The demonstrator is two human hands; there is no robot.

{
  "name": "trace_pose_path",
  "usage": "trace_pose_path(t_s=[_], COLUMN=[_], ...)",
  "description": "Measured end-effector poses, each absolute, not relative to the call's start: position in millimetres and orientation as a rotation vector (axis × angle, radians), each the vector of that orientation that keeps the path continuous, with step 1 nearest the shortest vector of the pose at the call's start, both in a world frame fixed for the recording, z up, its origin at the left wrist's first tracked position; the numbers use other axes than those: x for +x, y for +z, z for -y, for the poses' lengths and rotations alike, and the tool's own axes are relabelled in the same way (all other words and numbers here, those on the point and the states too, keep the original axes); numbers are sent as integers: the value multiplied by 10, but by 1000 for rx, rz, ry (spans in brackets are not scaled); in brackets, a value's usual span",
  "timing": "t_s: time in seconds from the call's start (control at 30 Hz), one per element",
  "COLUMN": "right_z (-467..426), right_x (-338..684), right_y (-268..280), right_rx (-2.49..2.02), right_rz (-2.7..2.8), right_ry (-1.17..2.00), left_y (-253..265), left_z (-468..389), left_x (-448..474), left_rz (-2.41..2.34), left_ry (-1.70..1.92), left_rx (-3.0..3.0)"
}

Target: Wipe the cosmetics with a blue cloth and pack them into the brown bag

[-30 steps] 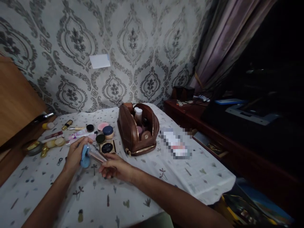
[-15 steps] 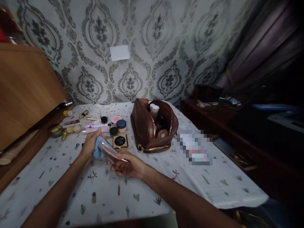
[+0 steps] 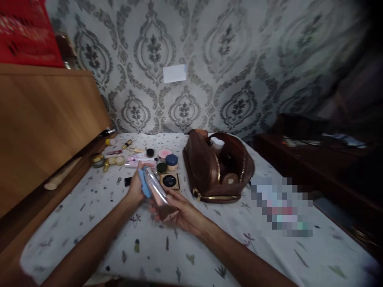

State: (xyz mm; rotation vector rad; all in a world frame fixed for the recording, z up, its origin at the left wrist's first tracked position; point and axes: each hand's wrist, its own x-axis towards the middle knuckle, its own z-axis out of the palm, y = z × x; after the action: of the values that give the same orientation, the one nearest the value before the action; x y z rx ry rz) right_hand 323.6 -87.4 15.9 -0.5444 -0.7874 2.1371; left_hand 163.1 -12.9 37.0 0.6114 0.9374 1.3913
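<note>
My right hand is closed around the lower end of a shiny pinkish squeeze tube, which is tilted with its flat crimped end toward me. At the tube's upper end, my left hand presses a light blue cloth against its side. Just beyond the hands lies a square compact with a black round centre. A blue-lidded jar and a dark green-lidded pot sit behind it. To the right stands a brown cosmetic bag, unzipped, with white-capped containers inside.
Several small cosmetics, including a pink tube and a gold-lidded jar, lie at the left back of the patterned tablecloth. A wooden cabinet borders the left side. A pixelated item lies right of the bag.
The view has turned left, so everything appears further right. The tube has rolled or tilted in my hands, showing a brighter face. Both hands keep their hold on the tube and cloth.
</note>
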Motion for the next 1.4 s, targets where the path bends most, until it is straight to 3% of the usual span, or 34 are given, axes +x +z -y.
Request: trace_pose_path(t_s=[0.17,0.43,0.9,1.4], right_z=[905,875,778,733], right_x=[3184,3175,3330,3391], right_y=[143,-50,146,208], right_rx=[-666,-793,-1175,-915], right_rz=[875,1253,1450,1216], right_ry=[2022,1700,1104,1349], left_y=[289,337,419,404], left_z=[214,415,446,501], left_x=[1739,1762,1652,1622], left_rz=[-897,-845,-749,-855], left_ry=[1339,1187,1032,533], left_rx=[554,991,1165,1130])
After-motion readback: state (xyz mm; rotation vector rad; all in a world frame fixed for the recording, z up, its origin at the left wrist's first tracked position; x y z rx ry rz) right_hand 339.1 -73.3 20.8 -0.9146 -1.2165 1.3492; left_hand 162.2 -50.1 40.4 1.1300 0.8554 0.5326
